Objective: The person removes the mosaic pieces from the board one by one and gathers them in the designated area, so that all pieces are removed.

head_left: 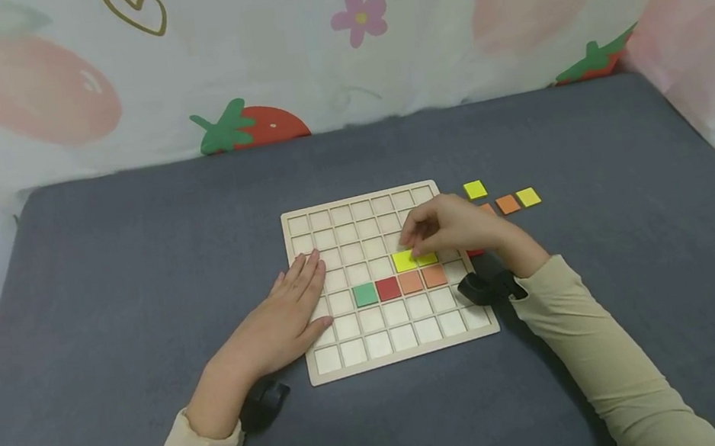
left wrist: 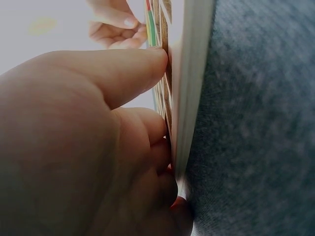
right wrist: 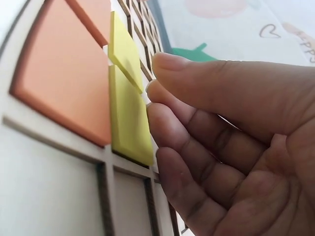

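A square wooden grid board [head_left: 405, 358] lies on the grey cloth, with small square tiles in some cells. My left hand [head_left: 285, 318] rests flat on its left side, fingers straight and thumb over the near-left cells. Over the board's right half is my right hand [head_left: 451, 226], fingers loosely bent and holding nothing. Its fingertips [right wrist: 158, 115] are right at two neighbouring yellow tiles [head_left: 403, 261], partly covering the right one. In the row nearer me sit a green tile [head_left: 364, 295], a red tile [head_left: 387, 289] and two orange tiles [head_left: 411, 282].
Loose tiles lie right of the board: a yellow one [head_left: 474, 190], an orange one [head_left: 507, 204] and another yellow one [head_left: 528, 196]. An orange and a red tile [head_left: 475, 252] are partly hidden by my right hand. A printed curtain [head_left: 429, 50] hangs behind the table.
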`<act>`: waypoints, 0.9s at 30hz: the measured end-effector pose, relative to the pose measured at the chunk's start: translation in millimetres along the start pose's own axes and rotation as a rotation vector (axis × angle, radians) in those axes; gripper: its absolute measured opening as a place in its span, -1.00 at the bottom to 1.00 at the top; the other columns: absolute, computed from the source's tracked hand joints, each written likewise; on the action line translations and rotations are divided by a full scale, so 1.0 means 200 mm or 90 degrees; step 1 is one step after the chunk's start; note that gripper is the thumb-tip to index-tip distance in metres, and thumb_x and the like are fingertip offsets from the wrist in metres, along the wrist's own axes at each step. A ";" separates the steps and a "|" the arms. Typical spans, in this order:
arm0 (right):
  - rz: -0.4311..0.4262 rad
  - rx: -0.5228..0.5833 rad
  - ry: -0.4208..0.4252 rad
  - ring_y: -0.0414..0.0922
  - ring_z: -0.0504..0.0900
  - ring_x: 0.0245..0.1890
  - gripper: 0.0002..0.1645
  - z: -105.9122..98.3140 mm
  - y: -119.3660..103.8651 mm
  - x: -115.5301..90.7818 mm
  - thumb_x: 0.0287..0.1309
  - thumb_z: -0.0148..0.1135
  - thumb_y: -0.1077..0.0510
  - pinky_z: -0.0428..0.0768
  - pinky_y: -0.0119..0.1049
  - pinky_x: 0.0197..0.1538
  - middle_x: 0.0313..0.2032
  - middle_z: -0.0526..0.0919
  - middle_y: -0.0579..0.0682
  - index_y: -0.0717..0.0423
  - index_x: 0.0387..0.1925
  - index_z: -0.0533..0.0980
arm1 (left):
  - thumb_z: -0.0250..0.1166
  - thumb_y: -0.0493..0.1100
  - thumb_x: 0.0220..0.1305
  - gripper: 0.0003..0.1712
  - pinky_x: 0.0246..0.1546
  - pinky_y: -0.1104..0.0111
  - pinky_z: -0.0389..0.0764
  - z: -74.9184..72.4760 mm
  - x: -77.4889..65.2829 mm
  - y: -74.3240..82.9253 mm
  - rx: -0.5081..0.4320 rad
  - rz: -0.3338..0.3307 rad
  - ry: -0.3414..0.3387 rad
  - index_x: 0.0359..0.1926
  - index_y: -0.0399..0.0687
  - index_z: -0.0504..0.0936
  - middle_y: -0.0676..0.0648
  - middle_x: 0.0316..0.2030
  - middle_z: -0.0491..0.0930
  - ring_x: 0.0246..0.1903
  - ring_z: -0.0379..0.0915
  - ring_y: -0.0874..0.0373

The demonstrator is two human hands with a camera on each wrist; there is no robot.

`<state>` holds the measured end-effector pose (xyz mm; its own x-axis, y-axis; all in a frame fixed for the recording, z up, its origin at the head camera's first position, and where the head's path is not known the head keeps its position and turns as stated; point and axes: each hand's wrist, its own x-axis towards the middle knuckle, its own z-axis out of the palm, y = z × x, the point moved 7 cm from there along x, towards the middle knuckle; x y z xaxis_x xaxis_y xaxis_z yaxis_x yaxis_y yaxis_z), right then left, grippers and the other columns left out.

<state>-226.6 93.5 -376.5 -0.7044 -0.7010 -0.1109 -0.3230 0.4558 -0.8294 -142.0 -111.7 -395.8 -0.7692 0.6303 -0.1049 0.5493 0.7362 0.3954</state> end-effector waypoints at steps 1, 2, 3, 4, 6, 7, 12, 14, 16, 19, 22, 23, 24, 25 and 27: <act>0.000 -0.003 0.002 -0.10 0.60 -0.34 -0.85 0.00 0.00 0.00 0.02 0.36 0.34 0.59 -0.27 -0.18 -0.36 0.66 -0.01 0.22 -0.29 0.63 | 0.04 -0.02 0.41 -0.19 0.36 0.02 -0.10 0.00 0.00 0.00 -0.001 -0.001 -0.002 0.43 -0.36 -0.10 -0.25 0.45 -0.23 0.43 -0.38 -0.10; 0.000 -0.006 0.004 -0.10 0.60 -0.35 -0.85 0.00 0.00 0.00 0.02 0.36 0.34 0.59 -0.27 -0.19 -0.37 0.66 -0.02 0.22 -0.29 0.63 | 0.04 -0.02 0.41 -0.19 0.36 0.02 -0.10 0.00 0.00 0.00 -0.001 -0.002 -0.003 0.43 -0.36 -0.11 -0.25 0.45 -0.24 0.43 -0.38 -0.09; 0.002 -0.007 0.006 -0.10 0.60 -0.36 -0.85 0.00 0.00 0.00 0.02 0.37 0.34 0.59 -0.27 -0.19 -0.38 0.65 -0.03 0.22 -0.30 0.63 | 0.03 -0.01 0.41 -0.19 0.37 0.03 -0.10 0.00 0.00 0.00 -0.002 -0.004 -0.005 0.43 -0.36 -0.11 -0.24 0.45 -0.24 0.43 -0.38 -0.09; 0.003 -0.009 0.008 -0.10 0.59 -0.36 -0.85 0.00 0.00 0.00 0.01 0.37 0.33 0.59 -0.27 -0.20 -0.40 0.65 -0.03 0.21 -0.30 0.63 | 0.03 -0.02 0.41 -0.19 0.37 0.02 -0.10 0.00 0.00 0.00 -0.002 -0.004 -0.005 0.43 -0.36 -0.11 -0.25 0.45 -0.24 0.43 -0.38 -0.09; 0.005 -0.009 0.012 -0.10 0.58 -0.37 -0.85 0.01 0.00 0.00 0.01 0.37 0.34 0.59 -0.28 -0.20 -0.41 0.64 -0.04 0.21 -0.31 0.64 | 0.03 -0.01 0.42 -0.19 0.37 0.02 -0.11 0.00 0.00 0.00 -0.001 -0.005 -0.007 0.44 -0.35 -0.11 -0.24 0.45 -0.24 0.43 -0.39 -0.09; 0.005 -0.010 0.014 -0.11 0.58 -0.37 -0.85 0.01 0.00 0.00 0.00 0.37 0.34 0.58 -0.28 -0.20 -0.41 0.64 -0.04 0.21 -0.31 0.64 | 0.02 -0.01 0.42 -0.19 0.37 0.03 -0.11 0.00 0.00 0.00 -0.002 -0.007 -0.008 0.44 -0.35 -0.12 -0.23 0.46 -0.25 0.43 -0.39 -0.08; 0.007 -0.014 0.011 -0.11 0.57 -0.36 -0.82 0.02 0.02 0.00 -0.02 0.39 0.35 0.58 -0.28 -0.21 -0.39 0.64 -0.04 0.21 -0.29 0.64 | 0.03 -0.01 0.42 -0.19 0.37 0.02 -0.10 0.00 0.00 0.00 -0.001 -0.005 -0.003 0.43 -0.36 -0.11 -0.25 0.45 -0.23 0.43 -0.38 -0.09; 0.005 -0.021 0.007 -0.12 0.57 -0.35 -0.80 0.02 0.01 0.00 -0.03 0.39 0.35 0.58 -0.28 -0.21 -0.38 0.64 -0.03 0.21 -0.27 0.65 | 0.04 -0.01 0.41 -0.19 0.36 0.02 -0.10 0.00 0.00 0.01 -0.001 -0.003 0.000 0.43 -0.37 -0.10 -0.25 0.45 -0.22 0.43 -0.37 -0.09; 0.001 -0.031 0.005 -0.13 0.57 -0.34 -0.78 0.02 0.00 0.00 -0.04 0.40 0.35 0.58 -0.28 -0.22 -0.36 0.64 -0.03 0.21 -0.25 0.65 | 0.03 -0.01 0.41 -0.19 0.36 0.02 -0.10 -0.01 0.00 0.01 -0.001 -0.003 0.000 0.43 -0.37 -0.10 -0.26 0.45 -0.22 0.43 -0.37 -0.10; -0.014 -0.044 0.001 -0.14 0.58 -0.32 -0.75 0.03 -0.01 0.00 -0.05 0.40 0.35 0.59 -0.28 -0.20 -0.33 0.64 -0.02 0.22 -0.24 0.66 | 0.03 -0.01 0.41 -0.19 0.36 0.02 -0.10 0.00 0.00 0.01 -0.001 -0.005 -0.002 0.43 -0.37 -0.10 -0.26 0.45 -0.22 0.43 -0.37 -0.10; -0.028 -0.049 -0.001 -0.14 0.57 -0.31 -0.75 0.03 -0.02 0.00 -0.06 0.41 0.36 0.59 -0.29 -0.18 -0.31 0.62 -0.01 0.22 -0.24 0.67 | 0.04 -0.02 0.41 -0.19 0.36 0.02 -0.10 0.00 0.00 0.01 0.000 -0.005 -0.002 0.43 -0.37 -0.10 -0.26 0.45 -0.22 0.43 -0.37 -0.10; -0.030 -0.049 -0.002 -0.14 0.57 -0.30 -0.76 0.03 -0.02 0.00 -0.06 0.41 0.36 0.59 -0.29 -0.17 -0.31 0.62 -0.01 0.22 -0.24 0.67 | 0.04 -0.02 0.41 -0.19 0.37 0.02 -0.10 0.00 0.00 0.01 0.000 -0.006 -0.003 0.43 -0.37 -0.10 -0.25 0.45 -0.22 0.43 -0.37 -0.10; -0.033 -0.049 -0.002 -0.14 0.57 -0.30 -0.76 0.03 -0.02 0.00 -0.06 0.41 0.36 0.59 -0.29 -0.17 -0.31 0.61 0.00 0.22 -0.25 0.67 | 0.04 -0.02 0.41 -0.19 0.37 0.03 -0.10 0.00 0.00 0.01 0.000 -0.006 -0.004 0.43 -0.36 -0.10 -0.25 0.45 -0.23 0.43 -0.37 -0.09; -0.033 -0.049 -0.002 -0.14 0.57 -0.30 -0.76 0.03 -0.02 0.00 -0.06 0.41 0.36 0.59 -0.29 -0.16 -0.31 0.61 0.00 0.21 -0.25 0.67 | 0.04 -0.02 0.41 -0.20 0.36 0.02 -0.10 -0.01 0.00 0.01 0.000 -0.005 -0.002 0.43 -0.37 -0.10 -0.26 0.45 -0.22 0.43 -0.37 -0.10; -0.034 -0.049 -0.002 -0.14 0.56 -0.29 -0.76 0.03 -0.02 0.00 -0.06 0.41 0.36 0.58 -0.29 -0.16 -0.30 0.60 -0.01 0.20 -0.25 0.66 | 0.04 -0.03 0.41 -0.20 0.36 0.02 -0.10 -0.01 0.00 0.01 0.001 -0.003 -0.001 0.43 -0.37 -0.10 -0.26 0.45 -0.22 0.43 -0.37 -0.10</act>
<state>-221.1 87.9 -376.4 -0.6833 -0.7268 -0.0699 -0.4073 0.4589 -0.7896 -141.3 -111.2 -394.0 -0.7713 0.6271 -0.1088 0.5462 0.7399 0.3927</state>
